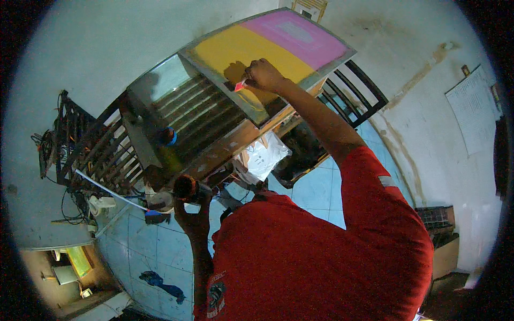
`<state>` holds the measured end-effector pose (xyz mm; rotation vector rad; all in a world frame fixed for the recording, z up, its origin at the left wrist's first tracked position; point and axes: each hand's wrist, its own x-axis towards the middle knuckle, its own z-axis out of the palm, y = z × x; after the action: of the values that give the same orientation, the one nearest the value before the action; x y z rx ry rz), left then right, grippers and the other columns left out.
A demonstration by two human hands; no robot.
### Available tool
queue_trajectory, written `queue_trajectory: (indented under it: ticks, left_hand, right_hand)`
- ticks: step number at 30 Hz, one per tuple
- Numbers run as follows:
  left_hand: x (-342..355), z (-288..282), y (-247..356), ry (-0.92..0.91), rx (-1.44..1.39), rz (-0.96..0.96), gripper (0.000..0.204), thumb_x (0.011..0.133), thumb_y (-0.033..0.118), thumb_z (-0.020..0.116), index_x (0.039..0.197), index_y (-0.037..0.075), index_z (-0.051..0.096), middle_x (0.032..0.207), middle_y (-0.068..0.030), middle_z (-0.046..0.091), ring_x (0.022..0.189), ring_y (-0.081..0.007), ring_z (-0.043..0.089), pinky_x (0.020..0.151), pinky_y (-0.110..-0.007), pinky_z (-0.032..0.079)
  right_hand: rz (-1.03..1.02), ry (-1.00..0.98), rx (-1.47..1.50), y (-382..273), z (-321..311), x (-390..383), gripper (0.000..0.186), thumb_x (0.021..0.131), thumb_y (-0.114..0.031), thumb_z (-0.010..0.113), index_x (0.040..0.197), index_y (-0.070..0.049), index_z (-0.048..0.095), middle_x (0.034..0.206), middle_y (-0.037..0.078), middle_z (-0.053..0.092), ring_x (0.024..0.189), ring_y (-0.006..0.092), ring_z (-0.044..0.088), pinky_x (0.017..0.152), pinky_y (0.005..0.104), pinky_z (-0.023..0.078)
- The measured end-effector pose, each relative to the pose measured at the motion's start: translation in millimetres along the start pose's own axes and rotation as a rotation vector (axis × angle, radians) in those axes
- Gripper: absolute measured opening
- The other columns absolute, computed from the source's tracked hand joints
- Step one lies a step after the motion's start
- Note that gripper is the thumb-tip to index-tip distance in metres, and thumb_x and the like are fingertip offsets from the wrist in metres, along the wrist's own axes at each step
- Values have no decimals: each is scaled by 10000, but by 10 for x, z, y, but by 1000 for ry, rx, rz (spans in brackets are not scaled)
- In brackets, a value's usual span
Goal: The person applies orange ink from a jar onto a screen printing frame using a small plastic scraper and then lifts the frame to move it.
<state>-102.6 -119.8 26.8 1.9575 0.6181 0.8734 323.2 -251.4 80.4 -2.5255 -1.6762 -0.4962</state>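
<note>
Scraper (239, 85), small, stiff and light, sits pinched in the right hand (263, 75) against the yellow screen (241, 53); left hand (194, 214) is clamped around a round jar (186, 187), probably slippery.

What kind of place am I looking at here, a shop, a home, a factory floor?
Probably a small home screen-printing workshop. The right hand works a small pink tool over a framed screen coated yellow and pink, set on a wooden slatted table; the left hand holds a dark container above blue floor tiles.
</note>
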Motion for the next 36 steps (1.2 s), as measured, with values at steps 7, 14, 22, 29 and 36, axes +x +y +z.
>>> queue_trajectory:
  ticks: [7, 14, 22, 29, 36]
  left_hand:
    - [-74, 5, -89, 9, -50, -27, 540, 662, 143, 828, 1126, 18, 581, 1087, -116, 628, 994, -241, 594, 906, -373, 439]
    - [-36, 61, 91, -49, 30, 81, 547, 656, 127, 825, 1130, 23, 571, 1076, -117, 629, 994, -235, 594, 888, -364, 451]
    - [-213, 488, 265, -362, 87, 61, 526, 731, 198, 776, 1139, 1, 510, 1164, -159, 551, 1055, -239, 547, 898, -380, 468]
    - [-369, 586, 266, -282, 120, 79, 650, 684, 168, 813, 1204, -18, 470, 1128, -137, 556, 1010, -217, 560, 838, -358, 504]
    - [-865, 484, 76, -131, 32, 37, 522, 671, 132, 809, 1131, 24, 587, 1097, -126, 631, 987, -260, 607, 886, -380, 464]
  right_hand:
    - [-183, -135, -49, -80, -34, -497, 75, 779, -194, 627, 824, -145, 661, 808, 79, 612, 898, 284, 565, 793, 416, 403]
    - [90, 103, 356, -357, -726, -1507, 75, 764, -90, 656, 838, -82, 669, 822, 104, 639, 816, 256, 603, 782, 387, 435]
    - [212, 621, 525, -1881, -1058, -1742, 174, 705, -38, 690, 867, -102, 699, 879, 64, 666, 779, 270, 588, 696, 367, 430]
    - [32, 502, 276, -1880, -561, -2152, 169, 628, -106, 675, 793, -139, 662, 842, 25, 647, 788, 208, 591, 699, 371, 430]
    - [612, 401, 665, -1501, -118, -3133, 96, 792, -60, 649, 885, -54, 671, 833, 103, 635, 776, 249, 605, 695, 349, 469]
